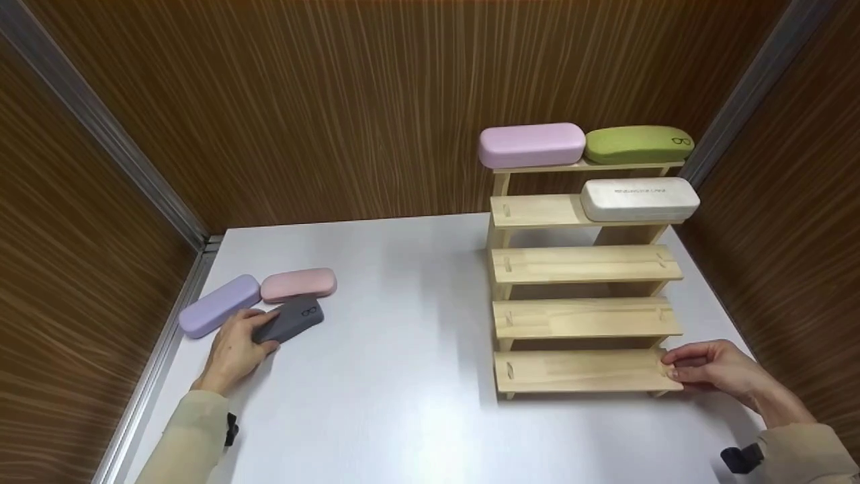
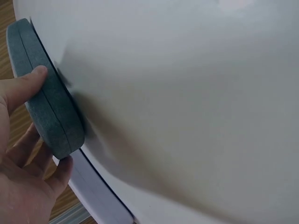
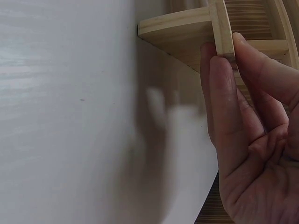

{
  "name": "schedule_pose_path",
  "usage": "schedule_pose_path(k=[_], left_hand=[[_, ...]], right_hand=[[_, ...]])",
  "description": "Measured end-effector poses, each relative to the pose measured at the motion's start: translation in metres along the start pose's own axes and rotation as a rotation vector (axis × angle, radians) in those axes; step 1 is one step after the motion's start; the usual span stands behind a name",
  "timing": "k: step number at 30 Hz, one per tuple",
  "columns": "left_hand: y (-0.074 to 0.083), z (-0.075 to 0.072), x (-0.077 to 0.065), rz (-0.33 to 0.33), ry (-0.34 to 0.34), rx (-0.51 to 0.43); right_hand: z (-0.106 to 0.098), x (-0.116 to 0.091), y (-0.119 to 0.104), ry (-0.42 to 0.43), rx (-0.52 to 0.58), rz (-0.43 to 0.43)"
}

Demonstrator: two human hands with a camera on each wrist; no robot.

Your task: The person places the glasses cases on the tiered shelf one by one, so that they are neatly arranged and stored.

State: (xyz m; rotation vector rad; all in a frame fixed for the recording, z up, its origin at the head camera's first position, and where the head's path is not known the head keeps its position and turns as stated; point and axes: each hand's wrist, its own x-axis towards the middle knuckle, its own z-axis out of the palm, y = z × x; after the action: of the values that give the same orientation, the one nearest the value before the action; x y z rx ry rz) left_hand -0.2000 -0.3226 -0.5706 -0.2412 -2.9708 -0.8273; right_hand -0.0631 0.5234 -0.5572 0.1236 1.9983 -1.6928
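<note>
My left hand [image 1: 232, 349] grips a dark grey glasses case [image 1: 293, 319] by its near end, thumb on one side and fingers on the other. In the left wrist view the case [image 2: 51, 105] looks teal-grey, with a seam along its side. Just behind it on the table lie a purple glasses case [image 1: 218, 306] and a pink glasses case [image 1: 299, 284]. At the right, my right hand [image 1: 732, 376] pinches the right end of the bottom step of a wooden tiered rack [image 1: 584, 371]. The right wrist view shows thumb and fingers on either face of that board [image 3: 223, 32].
A lilac glasses case [image 1: 532, 145] and a green one [image 1: 635, 146] sit on the rack's top step. One step lower, at the right, is a white case [image 1: 641, 199]. Wood-grain walls [image 1: 336, 107] enclose the white table [image 1: 376, 376] at the back and sides.
</note>
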Motion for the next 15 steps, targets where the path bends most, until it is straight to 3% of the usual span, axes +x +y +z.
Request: schedule_pose_path(k=[6, 15], left_hand=[[0.0026, 0.0014, 0.0021, 0.031, -0.004, -0.012], [0.0102, -0.0017, 0.0033, 0.022, -0.029, -0.033]], right_hand=[[-0.0001, -0.0003, 0.0005, 0.001, 0.003, -0.002], [0.0016, -0.0008, -0.0008, 0.022, -0.007, 0.019]])
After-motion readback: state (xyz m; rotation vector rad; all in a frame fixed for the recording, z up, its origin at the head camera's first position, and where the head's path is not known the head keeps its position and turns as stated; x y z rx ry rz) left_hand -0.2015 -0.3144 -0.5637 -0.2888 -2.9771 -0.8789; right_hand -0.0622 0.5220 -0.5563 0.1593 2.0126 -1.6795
